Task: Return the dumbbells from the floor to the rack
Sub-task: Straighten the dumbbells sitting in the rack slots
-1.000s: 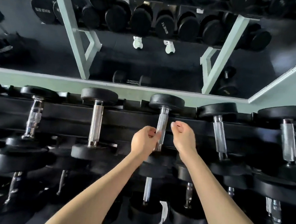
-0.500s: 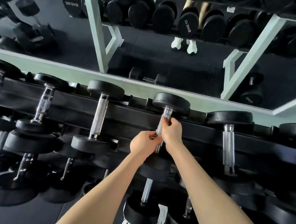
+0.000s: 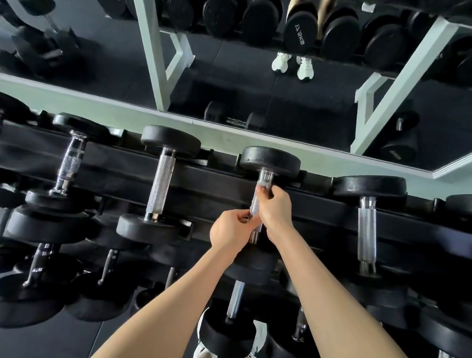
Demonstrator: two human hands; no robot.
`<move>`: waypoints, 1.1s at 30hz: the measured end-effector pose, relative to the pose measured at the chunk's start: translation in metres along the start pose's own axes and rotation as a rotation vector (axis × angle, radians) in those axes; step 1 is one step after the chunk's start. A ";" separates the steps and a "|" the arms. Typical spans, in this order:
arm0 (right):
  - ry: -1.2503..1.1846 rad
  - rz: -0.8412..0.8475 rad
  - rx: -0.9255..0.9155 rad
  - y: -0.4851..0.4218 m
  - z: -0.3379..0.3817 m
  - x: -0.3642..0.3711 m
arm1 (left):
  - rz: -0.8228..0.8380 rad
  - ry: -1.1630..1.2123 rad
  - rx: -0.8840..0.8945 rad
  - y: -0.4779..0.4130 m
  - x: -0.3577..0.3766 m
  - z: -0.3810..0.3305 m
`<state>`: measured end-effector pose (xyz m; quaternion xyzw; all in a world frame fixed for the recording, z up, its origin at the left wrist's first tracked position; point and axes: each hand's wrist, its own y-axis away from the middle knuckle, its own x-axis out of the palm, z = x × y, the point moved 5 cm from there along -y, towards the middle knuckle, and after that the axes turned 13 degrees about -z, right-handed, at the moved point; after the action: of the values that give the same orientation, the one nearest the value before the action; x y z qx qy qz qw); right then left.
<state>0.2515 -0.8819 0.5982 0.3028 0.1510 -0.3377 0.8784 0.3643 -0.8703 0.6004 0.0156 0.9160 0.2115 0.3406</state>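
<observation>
A black round-headed dumbbell (image 3: 270, 160) with a knurled chrome handle lies across the top tier of the black rack (image 3: 210, 188), its far head toward the mirror. Both hands are on that handle. My left hand (image 3: 230, 230) grips the near part of it. My right hand (image 3: 275, 209) wraps around it just beyond, closer to the far head. The dumbbell's near head is hidden under my wrists.
More dumbbells fill the top tier on both sides, such as one at the left (image 3: 160, 182) and one at the right (image 3: 367, 221). Lower tiers hold several more (image 3: 229, 331). A wall mirror (image 3: 241, 62) stands behind the rack. My white shoes (image 3: 202, 350) show below.
My right hand, apart from the handle a second ago, has closed around it beside the left hand. The view has shifted slightly right and nearer the rack.
</observation>
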 end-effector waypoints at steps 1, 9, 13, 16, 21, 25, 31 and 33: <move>-0.008 0.004 0.002 0.000 0.000 -0.001 | 0.003 0.002 0.002 0.000 0.000 0.000; 0.017 -0.037 0.013 0.010 -0.005 -0.031 | -0.016 -0.104 0.050 0.003 0.003 -0.004; -0.018 -0.107 0.031 0.018 -0.016 -0.065 | 0.041 -0.140 0.039 0.002 0.000 -0.005; -0.102 -0.146 0.042 0.028 -0.024 -0.095 | 0.078 -0.143 0.032 -0.004 -0.001 -0.004; -0.070 -0.302 0.016 0.033 -0.044 -0.158 | 0.053 -0.145 0.062 -0.011 -0.007 -0.009; 0.285 -0.540 -0.113 0.029 -0.056 -0.207 | -0.230 -0.090 0.197 0.001 -0.028 -0.040; 0.435 -0.249 -0.026 -0.015 -0.087 -0.221 | 0.007 0.106 0.290 0.052 0.036 -0.088; 0.331 -0.078 0.006 -0.027 -0.096 -0.214 | 0.124 0.197 0.212 0.062 0.075 -0.099</move>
<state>0.0720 -0.7298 0.6129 0.3507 0.3044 -0.3174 0.8268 0.2377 -0.8379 0.6461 0.0871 0.9595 0.1346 0.2316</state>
